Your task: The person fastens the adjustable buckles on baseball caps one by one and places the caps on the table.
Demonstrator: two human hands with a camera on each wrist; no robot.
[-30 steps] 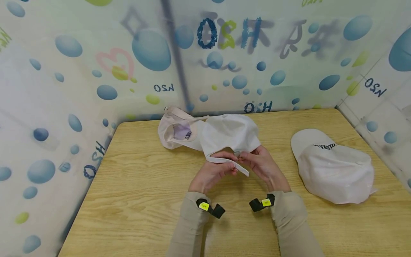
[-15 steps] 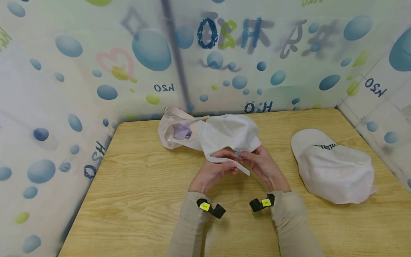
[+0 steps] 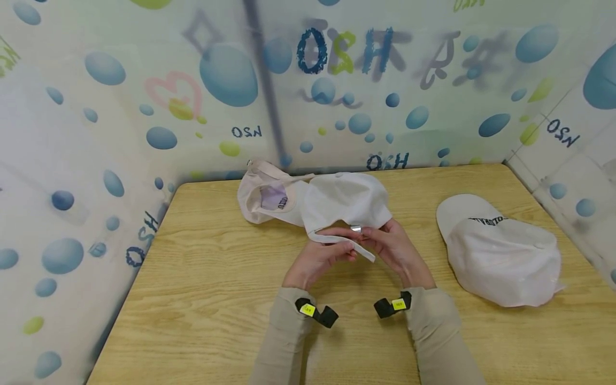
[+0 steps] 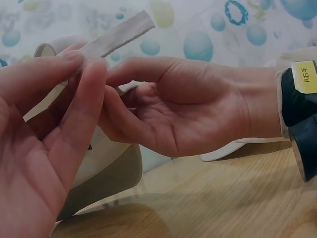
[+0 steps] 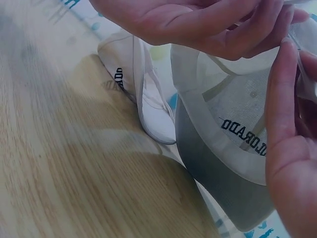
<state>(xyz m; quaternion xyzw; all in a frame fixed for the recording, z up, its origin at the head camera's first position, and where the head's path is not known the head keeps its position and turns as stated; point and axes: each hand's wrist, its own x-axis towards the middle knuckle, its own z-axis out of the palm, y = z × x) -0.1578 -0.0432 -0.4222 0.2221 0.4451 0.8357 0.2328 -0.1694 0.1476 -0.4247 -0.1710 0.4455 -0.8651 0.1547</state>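
Note:
Both hands work at the back of a white cap [image 3: 344,198] in the middle of the table. My left hand [image 3: 317,262] pinches its white strap [image 3: 364,253], whose free end sticks out past the fingers. At the other side of the back opening, my right hand [image 3: 399,251] pinches the cap by a small silver buckle [image 3: 356,229]. The fingertips of both hands nearly meet; whether the strap passes through the buckle is hidden. In the right wrist view, dark COLORADO lettering shows reversed inside the cap [image 5: 218,144].
A pinkish-white cap [image 3: 250,200] lies on its side at the left, touching or overlapping the held one. Another white cap [image 3: 505,256] with dark lettering rests at the right of the wooden table [image 3: 202,299]. A printed wall covering [image 3: 414,144] stands behind the table's back edge.
The silver buckle has come into clearer view by the right fingertips, seemingly tilted up. The strap's free end has shifted very slightly. Both hands otherwise stay in place.

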